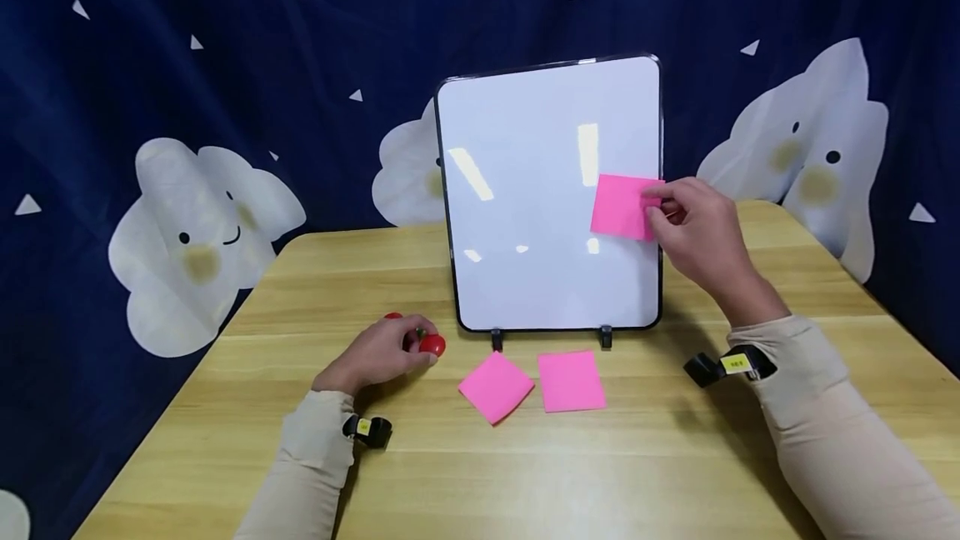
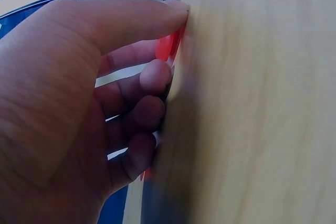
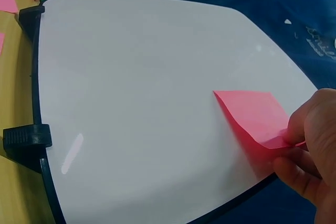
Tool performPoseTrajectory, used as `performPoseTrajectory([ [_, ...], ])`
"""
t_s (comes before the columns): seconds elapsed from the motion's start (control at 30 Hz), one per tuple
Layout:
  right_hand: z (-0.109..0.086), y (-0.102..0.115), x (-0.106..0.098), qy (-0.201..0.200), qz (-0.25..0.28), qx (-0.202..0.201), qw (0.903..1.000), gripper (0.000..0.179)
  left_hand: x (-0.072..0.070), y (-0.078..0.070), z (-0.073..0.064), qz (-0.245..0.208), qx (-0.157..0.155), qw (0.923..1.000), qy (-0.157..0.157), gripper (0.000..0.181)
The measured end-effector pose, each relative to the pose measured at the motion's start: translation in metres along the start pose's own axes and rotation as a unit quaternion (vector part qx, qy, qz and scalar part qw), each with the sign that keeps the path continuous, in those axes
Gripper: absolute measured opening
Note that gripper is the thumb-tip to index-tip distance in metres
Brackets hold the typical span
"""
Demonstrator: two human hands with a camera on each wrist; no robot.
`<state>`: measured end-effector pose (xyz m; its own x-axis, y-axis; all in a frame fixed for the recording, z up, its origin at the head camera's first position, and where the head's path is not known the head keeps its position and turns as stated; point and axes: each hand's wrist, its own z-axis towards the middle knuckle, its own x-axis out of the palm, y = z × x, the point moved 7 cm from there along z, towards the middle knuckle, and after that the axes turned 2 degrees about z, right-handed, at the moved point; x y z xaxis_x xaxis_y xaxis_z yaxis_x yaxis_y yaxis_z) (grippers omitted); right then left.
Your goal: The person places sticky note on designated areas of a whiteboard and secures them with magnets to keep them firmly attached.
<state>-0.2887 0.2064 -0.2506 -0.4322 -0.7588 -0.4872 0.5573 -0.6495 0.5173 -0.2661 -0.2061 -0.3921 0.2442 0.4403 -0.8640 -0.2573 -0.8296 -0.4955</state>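
Head view first: we are seeing a dark blue curtain [image 1: 337, 15] hanging behind a wooden table [image 1: 480, 482], whose left edge is slanting away well apart from any object. On the table we are finding a whiteboard [image 1: 525, 273] standing upright, with a wide stretch of wood lying between its dark right rim and the table's right edge, leaving the right arm room. We are seeing the right hand [image 1: 697, 227] hovering beside that rim and the left hand [image 1: 382, 350] lying low near the board's bottom left corner. The right one is pinching a raised pink note [image 1: 621, 207] by its right edge, before the board's right side; we are not managing to tell whether its far edge is touching the surface. Two table notes are lying just in front of the board: a diagonally turned note [image 1: 496, 387] and a squarer note [image 1: 572, 382], with a narrow gap separating them. Behind them, two black feet [image 1: 606, 337] are propping the bottom rim. Smallest, a red round piece [image 1: 432, 345] is sitting between the left thumb and forefinger, gripped at the tabletop, while another red piece [image 1: 393, 316] is peeking out beyond the knuckles.
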Motion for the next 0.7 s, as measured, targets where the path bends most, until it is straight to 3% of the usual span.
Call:
performPoseTrajectory([
  [0.43, -0.0012, -0.0062, 0.0029, 0.005, 0.011, 0.052, 0.9986, 0.028, -0.0005, 0.0032, 0.0023, 0.019, -0.014, 0.9997, -0.005, 0.034],
  [0.7, -0.0035, -0.0043, 0.0035, -0.049, -0.006, -0.012, 0.9987, 0.016, 0.0005, 0.0029, 0.0022, 0.014, -0.006, 0.9999, 0.000, 0.034],
])
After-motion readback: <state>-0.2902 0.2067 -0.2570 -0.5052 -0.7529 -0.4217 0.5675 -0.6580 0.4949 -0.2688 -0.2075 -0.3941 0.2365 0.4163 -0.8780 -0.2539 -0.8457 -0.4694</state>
